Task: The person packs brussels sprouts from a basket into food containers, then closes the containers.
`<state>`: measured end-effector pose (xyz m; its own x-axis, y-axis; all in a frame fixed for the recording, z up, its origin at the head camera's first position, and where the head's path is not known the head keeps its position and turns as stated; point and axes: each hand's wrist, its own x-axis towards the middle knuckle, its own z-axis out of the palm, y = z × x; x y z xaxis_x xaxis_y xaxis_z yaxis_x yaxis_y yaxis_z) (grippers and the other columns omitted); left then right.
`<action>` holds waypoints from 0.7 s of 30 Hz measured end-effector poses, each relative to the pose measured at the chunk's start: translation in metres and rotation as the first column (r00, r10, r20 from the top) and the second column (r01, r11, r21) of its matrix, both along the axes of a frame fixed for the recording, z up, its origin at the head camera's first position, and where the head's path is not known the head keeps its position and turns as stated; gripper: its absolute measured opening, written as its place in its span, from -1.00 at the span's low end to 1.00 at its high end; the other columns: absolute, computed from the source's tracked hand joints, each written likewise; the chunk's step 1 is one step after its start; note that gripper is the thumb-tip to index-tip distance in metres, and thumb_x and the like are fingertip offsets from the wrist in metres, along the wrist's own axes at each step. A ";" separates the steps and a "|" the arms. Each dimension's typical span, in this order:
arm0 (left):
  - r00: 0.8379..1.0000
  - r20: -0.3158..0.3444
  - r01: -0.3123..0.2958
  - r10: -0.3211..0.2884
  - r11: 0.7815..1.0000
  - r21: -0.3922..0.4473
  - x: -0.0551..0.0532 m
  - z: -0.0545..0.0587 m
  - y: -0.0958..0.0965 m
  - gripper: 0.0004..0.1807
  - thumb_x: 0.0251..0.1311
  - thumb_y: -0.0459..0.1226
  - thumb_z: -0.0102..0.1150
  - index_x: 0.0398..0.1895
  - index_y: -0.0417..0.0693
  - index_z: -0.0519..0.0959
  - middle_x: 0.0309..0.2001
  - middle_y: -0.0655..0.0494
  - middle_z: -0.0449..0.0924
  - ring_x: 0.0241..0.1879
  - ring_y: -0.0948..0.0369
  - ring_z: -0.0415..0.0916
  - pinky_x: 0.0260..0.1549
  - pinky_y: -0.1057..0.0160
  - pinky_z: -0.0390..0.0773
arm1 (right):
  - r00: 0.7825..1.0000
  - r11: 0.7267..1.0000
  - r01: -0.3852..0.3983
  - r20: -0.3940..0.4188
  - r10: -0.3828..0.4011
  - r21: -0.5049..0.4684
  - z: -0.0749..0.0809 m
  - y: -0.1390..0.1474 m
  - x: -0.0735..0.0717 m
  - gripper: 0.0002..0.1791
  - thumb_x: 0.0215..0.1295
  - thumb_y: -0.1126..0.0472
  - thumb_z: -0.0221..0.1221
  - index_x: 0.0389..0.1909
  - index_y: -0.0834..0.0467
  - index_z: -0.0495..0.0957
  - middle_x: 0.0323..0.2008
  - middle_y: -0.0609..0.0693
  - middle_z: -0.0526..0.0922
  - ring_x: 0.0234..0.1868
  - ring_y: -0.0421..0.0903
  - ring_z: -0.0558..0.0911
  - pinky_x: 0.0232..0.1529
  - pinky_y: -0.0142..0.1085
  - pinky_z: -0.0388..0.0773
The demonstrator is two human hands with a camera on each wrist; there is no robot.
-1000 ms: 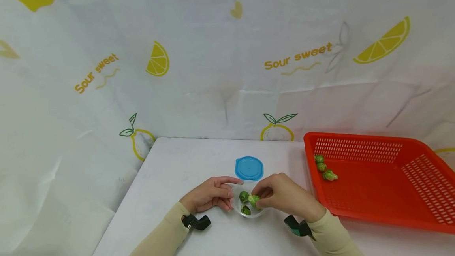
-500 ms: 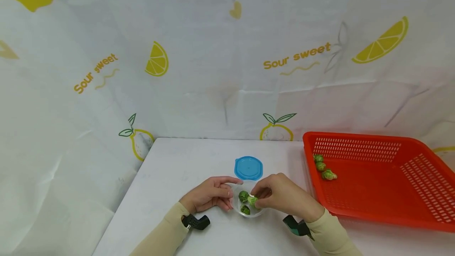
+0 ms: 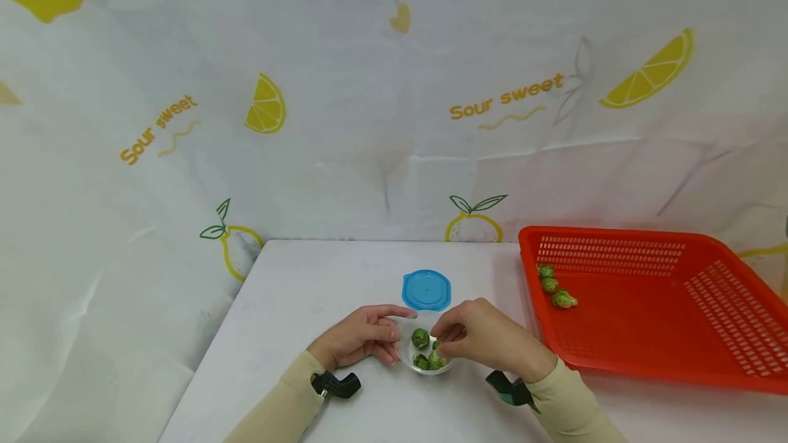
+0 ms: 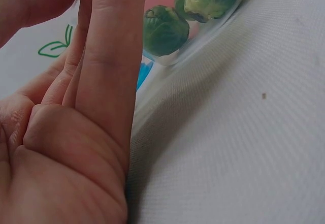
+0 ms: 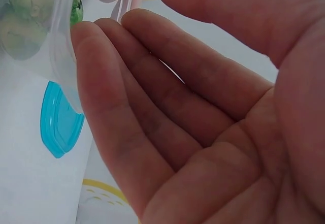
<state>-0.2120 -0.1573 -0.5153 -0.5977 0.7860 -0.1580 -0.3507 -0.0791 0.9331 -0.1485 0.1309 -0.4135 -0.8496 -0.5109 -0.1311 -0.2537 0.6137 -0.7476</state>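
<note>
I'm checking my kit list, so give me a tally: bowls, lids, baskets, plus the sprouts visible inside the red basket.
Clear bowl: 1
Blue lid: 1
Red basket: 1
Sprouts in the basket: 3
Total: 6

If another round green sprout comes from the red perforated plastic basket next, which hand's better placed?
Right, probably. The right hand looks empty and sits nearer the red basket and its three visible sprouts; the left hand is farther away and holds the clear round plastic bowl.
</note>
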 end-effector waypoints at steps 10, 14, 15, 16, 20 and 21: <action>1.000 0.014 -0.024 0.024 1.000 -0.020 0.002 -0.002 -0.003 -0.35 0.49 -0.36 0.23 0.60 -0.21 0.35 -0.33 0.10 0.77 -0.33 0.24 0.83 -0.22 0.25 0.86 | 0.996 1.000 0.012 -0.090 -0.010 0.027 0.033 0.022 0.002 -0.79 0.34 0.09 0.50 -0.06 0.02 0.85 -0.21 -0.21 0.83 -0.22 -0.27 0.74 -0.18 -0.47 0.75; 1.000 0.012 -0.019 0.019 1.000 -0.006 0.002 -0.004 -0.004 -0.36 0.50 -0.39 0.20 0.60 -0.22 0.34 -0.35 0.09 0.78 -0.33 0.25 0.83 -0.24 0.25 0.86 | 0.990 0.998 0.031 -0.139 -0.023 0.056 0.055 0.046 0.000 -0.81 0.36 0.07 0.48 -0.06 -0.02 0.84 -0.18 -0.21 0.83 -0.20 -0.29 0.76 -0.14 -0.44 0.76; 1.000 0.012 -0.014 0.014 1.000 0.002 0.002 -0.004 -0.004 -0.36 0.50 -0.40 0.19 0.60 -0.23 0.34 -0.34 0.09 0.78 -0.33 0.25 0.83 -0.23 0.25 0.86 | 0.988 0.997 0.041 -0.153 -0.030 0.070 0.059 0.054 -0.001 -0.81 0.36 0.08 0.48 -0.05 -0.03 0.83 -0.17 -0.21 0.83 -0.19 -0.29 0.76 -0.15 -0.43 0.76; 1.000 0.010 -0.009 0.009 1.000 0.009 0.002 -0.004 -0.004 -0.36 0.50 -0.40 0.19 0.60 -0.23 0.33 -0.34 0.09 0.79 -0.32 0.25 0.83 -0.23 0.25 0.86 | 0.986 0.994 0.065 -0.158 -0.051 0.089 0.064 0.062 -0.001 -0.82 0.36 0.09 0.48 -0.05 -0.05 0.83 -0.16 -0.21 0.83 -0.18 -0.28 0.76 -0.14 -0.43 0.76; 1.000 0.008 0.007 -0.007 1.000 0.024 0.002 -0.003 -0.002 -0.35 0.49 -0.40 0.19 0.61 -0.25 0.32 -0.33 0.10 0.80 -0.31 0.25 0.83 -0.23 0.26 0.86 | 0.980 0.981 0.132 -0.167 -0.108 0.145 0.075 0.098 -0.007 -0.79 0.37 0.13 0.47 -0.01 -0.02 0.83 -0.12 -0.16 0.83 -0.16 -0.21 0.76 -0.18 -0.40 0.76; 1.000 0.008 0.009 -0.009 1.000 0.024 0.002 -0.003 -0.001 -0.35 0.49 -0.40 0.20 0.60 -0.26 0.32 -0.33 0.11 0.80 -0.32 0.26 0.83 -0.23 0.26 0.86 | 0.979 0.976 0.149 -0.162 -0.123 0.161 0.076 0.108 -0.010 -0.78 0.37 0.13 0.47 0.00 -0.03 0.82 -0.10 -0.15 0.83 -0.15 -0.20 0.75 -0.18 -0.39 0.75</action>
<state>-0.2103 -0.1587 -0.5182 -0.5893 0.7950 -0.1440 -0.3590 -0.0979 0.9282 -0.1580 0.2387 -0.3380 -0.9260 -0.3706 -0.0721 -0.2607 0.7658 -0.5879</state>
